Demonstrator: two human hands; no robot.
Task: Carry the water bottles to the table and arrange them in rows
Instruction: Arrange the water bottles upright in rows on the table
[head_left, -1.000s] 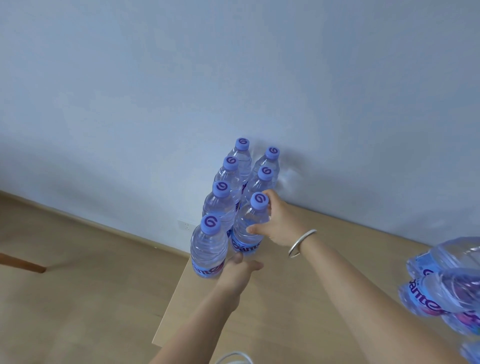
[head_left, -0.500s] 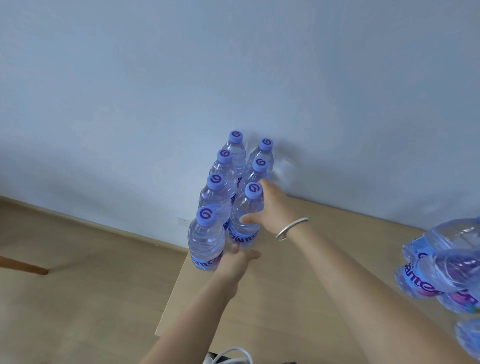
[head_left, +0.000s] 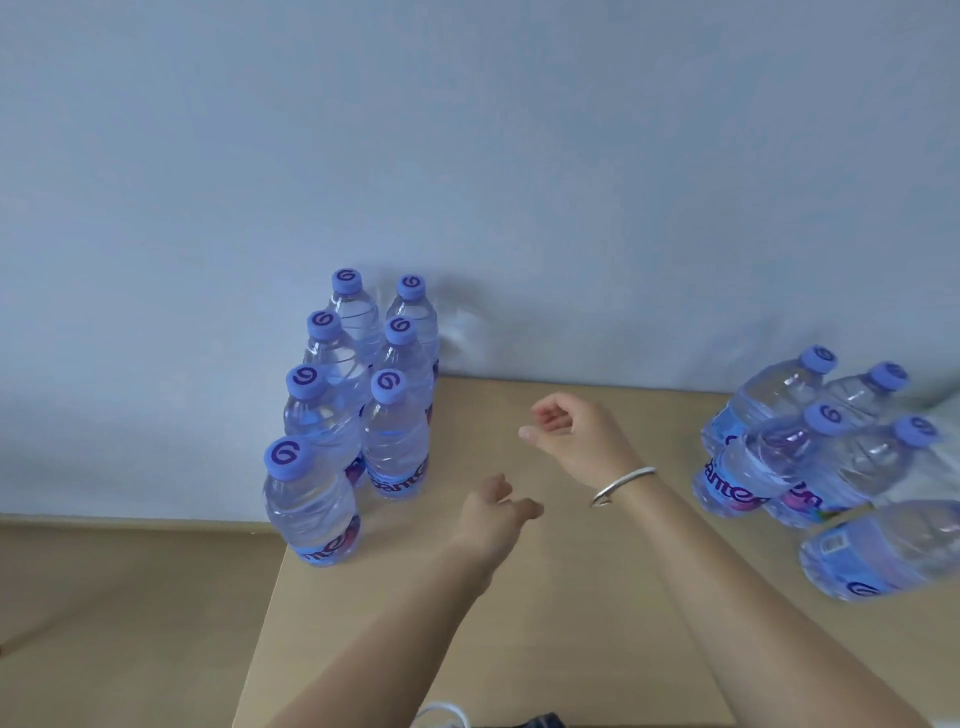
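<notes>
Several clear water bottles with purple caps stand in two rows (head_left: 358, 395) at the table's far left corner, the nearest bottle (head_left: 311, 509) at the left edge. A second cluster of bottles (head_left: 810, 441) stands at the right, with one bottle lying on its side (head_left: 893, 551). My right hand (head_left: 576, 431), with a silver bangle on the wrist, hovers over the table's middle, fingers loosely curled and holding nothing. My left hand (head_left: 498, 514) hangs lower, relaxed and holding nothing, to the right of the rows.
The light wooden table (head_left: 561, 597) stands against a pale blue wall (head_left: 467, 156). Wooden floor (head_left: 119, 623) lies beyond the table's left edge. A white cable (head_left: 441, 714) shows at the bottom edge.
My right hand has let go of the front bottle of the right row and pulled back to the right. My left hand has also drawn away from the rows. The view has swung right.
</notes>
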